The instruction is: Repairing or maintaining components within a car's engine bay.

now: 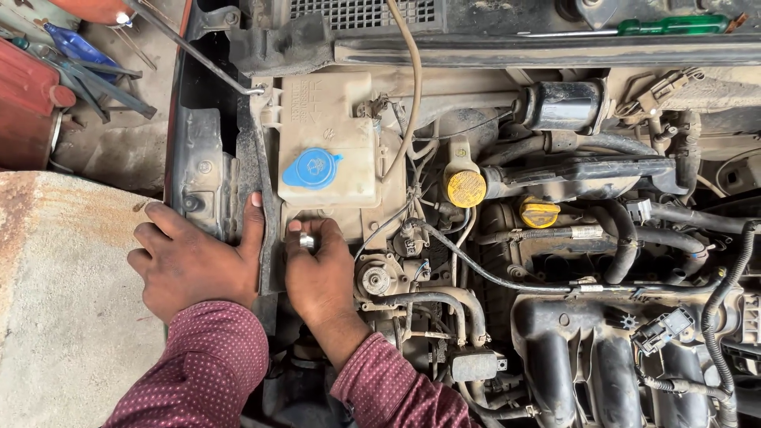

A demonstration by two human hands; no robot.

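Two hands [254, 265], two yellow caps [501, 200], one blue cap [311, 169].

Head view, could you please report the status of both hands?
Left hand flat on black fender edge. Right hand pinching small shiny metal socket below beige reservoir. Nothing obstructing.

Your right hand [317, 269] pinches a small socket [307, 241] of bright, polished metal. Your left hand [194, 257] lies on a dull black plastic trim strip [255, 150], dusty and matt. Beside it the washer reservoir [329, 135] is cream plastic, grimy, with a smooth blue plastic cap [311, 169]. The oil filler cap [466, 188] is yellow plastic, scuffed. The hoses [476, 269] look like matt black rubber. Your sleeves [206, 364] are dotted maroon cloth.
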